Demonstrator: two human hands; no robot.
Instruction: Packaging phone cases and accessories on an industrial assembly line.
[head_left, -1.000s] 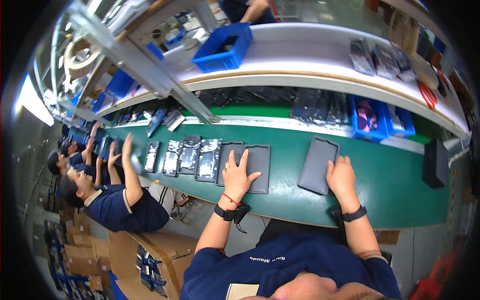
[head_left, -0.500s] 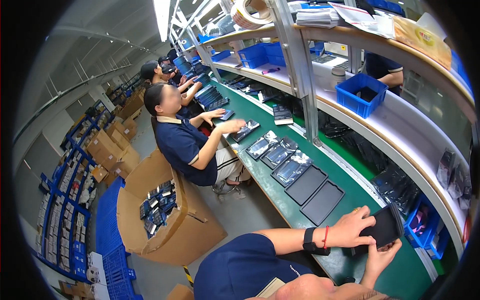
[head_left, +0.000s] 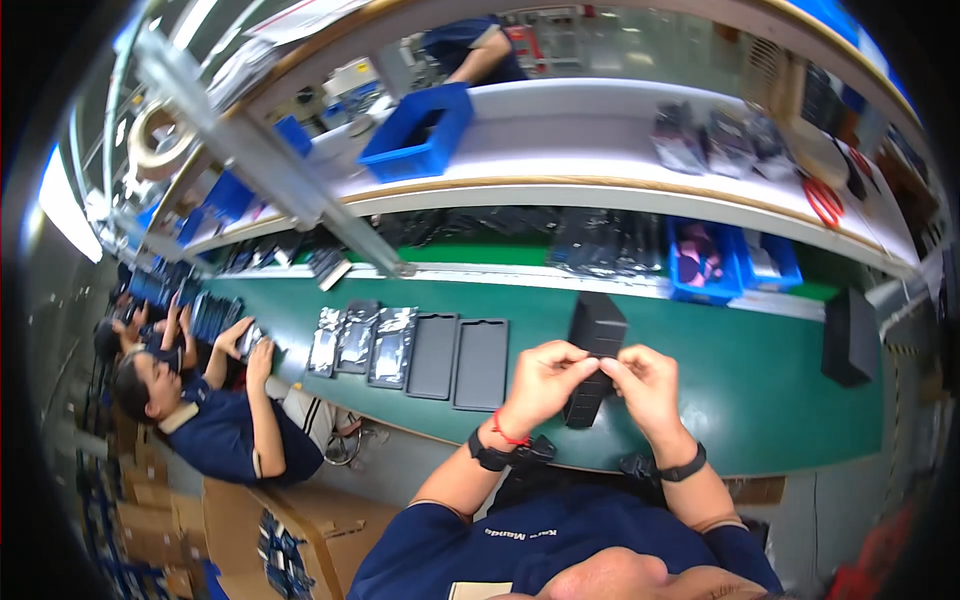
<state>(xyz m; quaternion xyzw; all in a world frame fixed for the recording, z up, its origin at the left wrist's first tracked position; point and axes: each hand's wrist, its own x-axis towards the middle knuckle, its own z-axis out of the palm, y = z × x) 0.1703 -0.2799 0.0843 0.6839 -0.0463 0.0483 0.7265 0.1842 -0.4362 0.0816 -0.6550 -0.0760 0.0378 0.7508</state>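
Observation:
A stack of black trays point(head_left: 598, 322) stands on the green bench in front of me, its layered edge facing my body. My left hand point(head_left: 548, 380) pinches at the stack's edge from the left, thumb and fingers closed. From the right, my right hand point(head_left: 648, 384) pinches at the same spot, the thumbs almost meeting. Their fingertips hide exactly how much of the tray they grip. To the left lie two bare black trays point(head_left: 481, 364), side by side. Beyond them are several trays holding items in clear film point(head_left: 391, 346).
Another black stack point(head_left: 848, 338) stands at the bench's right end. Blue bins point(head_left: 704, 290) sit under the shelf beside black plastic bags point(head_left: 608, 240). A co-worker point(head_left: 215, 420) handles an item at the left. Red-handled scissors point(head_left: 824, 202) lie on the shelf.
My view has swung to the right, putting the stack near the middle. My left hand has come off the top of the tray; both hands now meet with pinched fingertips at the stack's edge.

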